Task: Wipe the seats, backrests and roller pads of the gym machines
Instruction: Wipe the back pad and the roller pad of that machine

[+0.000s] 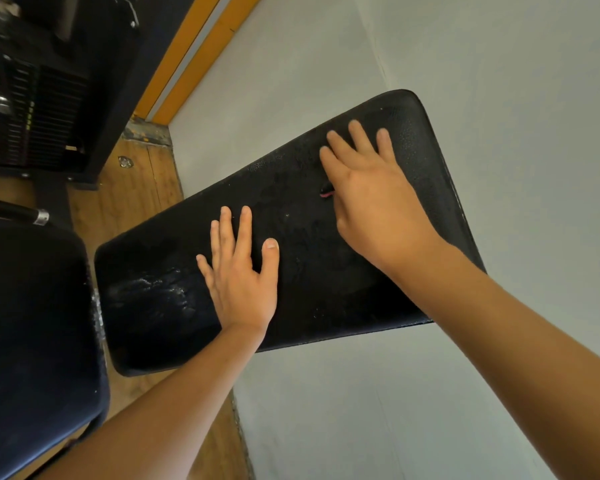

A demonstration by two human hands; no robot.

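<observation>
A long black padded backrest [291, 299] slants across the middle of the view, in front of a grey wall. Wet streaks shine on its lower left part [153, 292]. My left hand [241, 271] lies flat on the pad near its middle, fingers apart, holding nothing. My right hand [368, 188] presses flat on the upper part of the pad. A small dark corner of cloth with a pink edge [326, 191] peeks out beside its thumb; the rest of the cloth is hidden under the palm.
A dark padded seat [32, 341] fills the lower left, with a chrome-tipped black bar [32, 214] above it. A black weight stack [18, 116] stands at the upper left on a wooden floor [136, 188]. A yellow band [187, 53] runs along the wall.
</observation>
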